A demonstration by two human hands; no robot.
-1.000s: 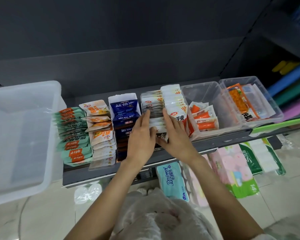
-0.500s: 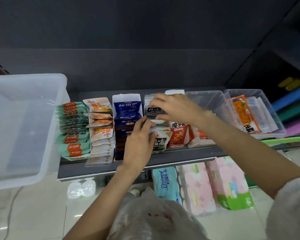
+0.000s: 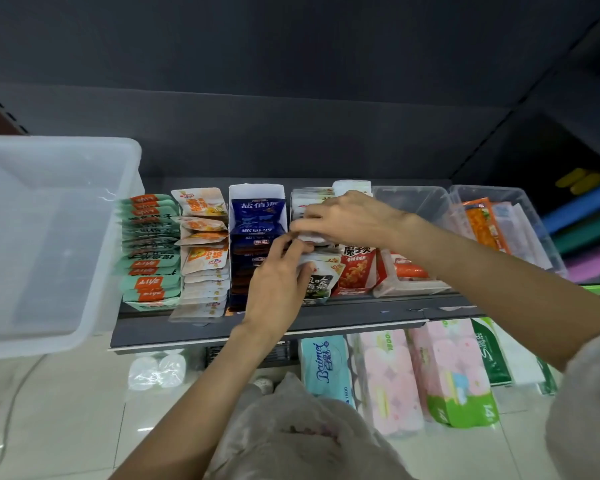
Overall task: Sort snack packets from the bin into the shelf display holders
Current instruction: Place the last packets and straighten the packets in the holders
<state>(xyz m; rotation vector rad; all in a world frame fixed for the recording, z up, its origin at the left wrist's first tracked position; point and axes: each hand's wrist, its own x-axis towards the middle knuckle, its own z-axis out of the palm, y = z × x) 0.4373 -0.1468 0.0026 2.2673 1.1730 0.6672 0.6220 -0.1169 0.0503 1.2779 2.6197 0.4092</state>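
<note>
Rows of snack packets stand in display holders on the dark shelf (image 3: 343, 311). My left hand (image 3: 277, 282) grips the front white seaweed packets (image 3: 321, 282) of the middle row. My right hand (image 3: 343, 216) reaches over from the right and pinches the white packets (image 3: 307, 199) further back in the same row. Left of that row are blue packets (image 3: 257, 216) in a white holder, pale orange packets (image 3: 201, 233) and green-orange packets (image 3: 149, 244). Right of it stand red packets (image 3: 355, 268). The clear bin (image 3: 49, 237) sits at the left.
Two clear tubs (image 3: 426, 202) (image 3: 520, 202) stand on the shelf's right side, holding orange sausage packs and an orange packet. Tissue and toilet-roll packs (image 3: 385, 379) lie on the floor below the shelf. A plastic bag (image 3: 302, 431) hangs near my body.
My right hand moved from the front of the white row up and over to its back packets. My left hand stayed at the front. The view shifted slightly.
</note>
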